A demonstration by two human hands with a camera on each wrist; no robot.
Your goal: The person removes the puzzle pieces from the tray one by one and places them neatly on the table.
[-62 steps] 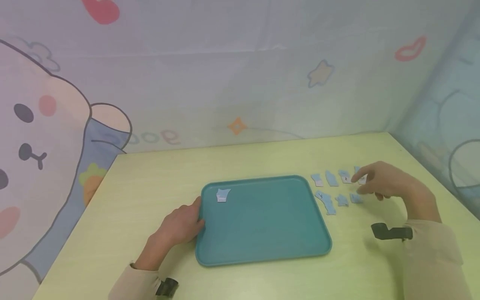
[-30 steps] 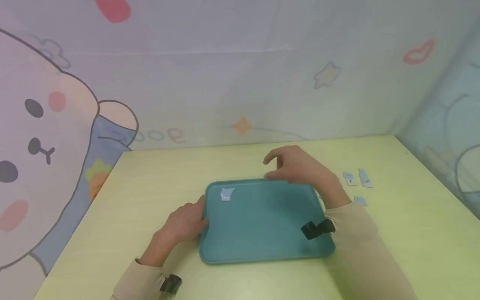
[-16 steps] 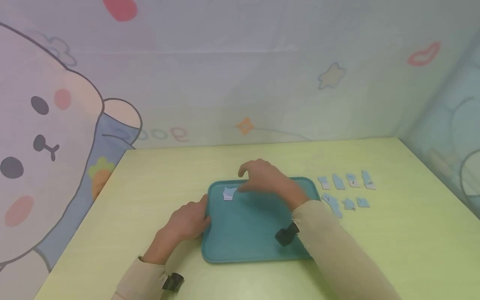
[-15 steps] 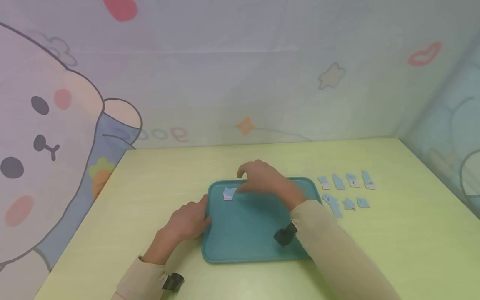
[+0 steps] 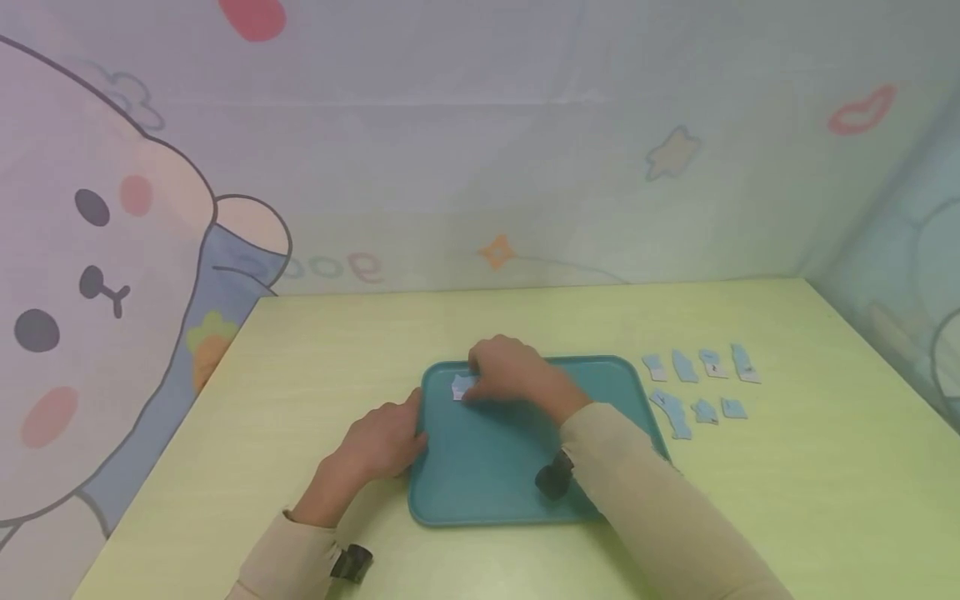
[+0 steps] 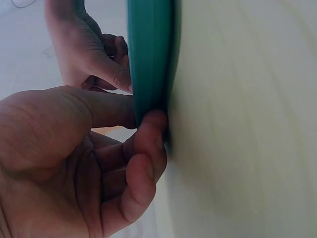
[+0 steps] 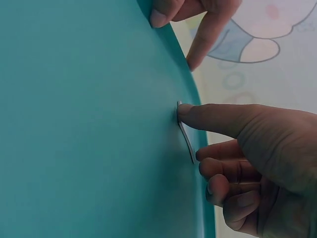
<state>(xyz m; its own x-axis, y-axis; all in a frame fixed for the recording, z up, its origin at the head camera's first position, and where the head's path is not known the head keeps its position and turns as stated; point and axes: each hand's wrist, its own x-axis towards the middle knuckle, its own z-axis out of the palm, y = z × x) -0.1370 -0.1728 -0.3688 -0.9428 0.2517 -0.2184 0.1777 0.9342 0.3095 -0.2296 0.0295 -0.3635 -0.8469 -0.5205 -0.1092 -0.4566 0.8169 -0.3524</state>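
Note:
A teal tray [image 5: 487, 479] lies flat on the table. My left hand [image 5: 382, 437] grips its left rim, thumb on the inner side and fingers around the outside, as the left wrist view [image 6: 74, 158] shows. Near the tray's far left corner lies a light-blue and white puzzle piece [image 5: 459, 387]. My right hand [image 5: 512, 371] is over that piece. In the right wrist view the thumb [image 7: 187, 110] touches one end of the thin piece [image 7: 185, 134], and the other fingers are bent close to its far end, with a small gap showing.
Several more irregular puzzle pieces [image 5: 671, 412] lie in two rows on the pale yellow table [image 5: 795, 492], to the right of the tray. A cloth backdrop [image 5: 450, 167] with cartoon prints hangs behind the table's far edge.
My right hand has travelled left from over the loose pieces, across the tray, and lowered to the piece inside it. The left hand stays at the rim; the head view shifts slightly.

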